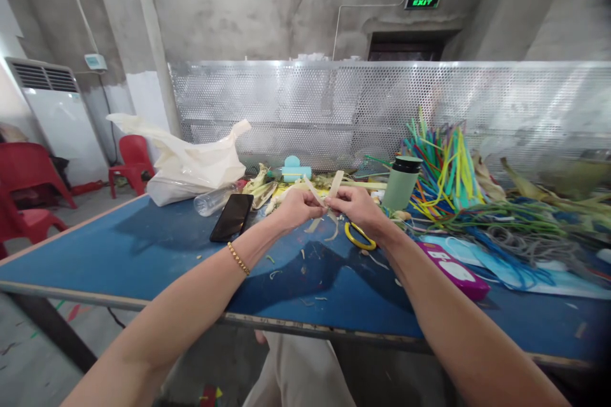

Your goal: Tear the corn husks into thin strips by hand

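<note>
My left hand (300,206) and my right hand (356,205) meet over the table, thumbs and fingertips pinched together. Between them are pale, flat plant-fibre strips (337,183) that look like corn husk. Two ends stick up and cross near my fingertips, while other ends hang below. My fingers hide the spot where the strips join. Just under my right hand lies a yellow-handled pair of scissors (359,238), its blades not showing. Behind my hands, husk pieces (260,184) lie in a loose heap. Small pale scraps (303,254) are scattered on the tabletop below.
On the blue table (119,248) lie a black phone (232,219), a clear bottle (214,201) and a white bag (198,165) at left. To the right are a green tumbler (401,184), colourful strips (456,168), tangled cords (529,235) and a purple packet (456,270).
</note>
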A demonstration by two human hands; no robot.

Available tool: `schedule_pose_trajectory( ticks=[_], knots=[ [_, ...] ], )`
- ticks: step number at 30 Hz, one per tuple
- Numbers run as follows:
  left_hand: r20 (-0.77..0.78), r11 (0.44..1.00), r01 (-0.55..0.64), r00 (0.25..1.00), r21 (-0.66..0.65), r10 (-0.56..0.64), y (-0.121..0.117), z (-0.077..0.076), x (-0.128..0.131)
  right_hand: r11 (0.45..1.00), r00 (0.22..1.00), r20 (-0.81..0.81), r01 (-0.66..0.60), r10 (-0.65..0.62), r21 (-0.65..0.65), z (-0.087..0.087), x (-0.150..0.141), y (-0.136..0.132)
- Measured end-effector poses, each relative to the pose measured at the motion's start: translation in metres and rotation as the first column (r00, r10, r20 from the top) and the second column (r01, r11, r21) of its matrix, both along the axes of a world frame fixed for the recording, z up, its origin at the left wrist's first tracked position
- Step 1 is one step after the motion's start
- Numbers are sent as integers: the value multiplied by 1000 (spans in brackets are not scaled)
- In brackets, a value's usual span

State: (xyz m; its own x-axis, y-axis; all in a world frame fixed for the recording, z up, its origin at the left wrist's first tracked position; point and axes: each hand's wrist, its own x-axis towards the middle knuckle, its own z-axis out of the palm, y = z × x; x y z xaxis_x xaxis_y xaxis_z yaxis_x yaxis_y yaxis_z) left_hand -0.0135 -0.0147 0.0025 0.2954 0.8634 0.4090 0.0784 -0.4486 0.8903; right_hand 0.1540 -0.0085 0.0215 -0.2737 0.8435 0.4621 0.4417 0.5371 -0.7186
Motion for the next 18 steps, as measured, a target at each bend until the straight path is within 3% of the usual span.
schedule_pose_trajectory(
  ticks=[5, 10, 13, 18],
  knots=[
    [-54, 995, 61, 997, 75, -57, -4, 4, -1, 983, 987, -156, -70, 43, -170, -1, -1, -1],
    [-31, 994, 96, 995, 49, -95, -7, 7, -1, 955, 965, -230, -179, 123, -239, -4, 1, 2],
    [13, 993, 112, 994, 27, -112, -6, 5, 0, 963, 974, -192, -160, 119, -216, -5, 2, 3],
    [14, 998, 52, 999, -24, -52, -2, 2, 0, 1000, 993, -121, -1, -2, -28, 0, 3, 2]
  ],
)
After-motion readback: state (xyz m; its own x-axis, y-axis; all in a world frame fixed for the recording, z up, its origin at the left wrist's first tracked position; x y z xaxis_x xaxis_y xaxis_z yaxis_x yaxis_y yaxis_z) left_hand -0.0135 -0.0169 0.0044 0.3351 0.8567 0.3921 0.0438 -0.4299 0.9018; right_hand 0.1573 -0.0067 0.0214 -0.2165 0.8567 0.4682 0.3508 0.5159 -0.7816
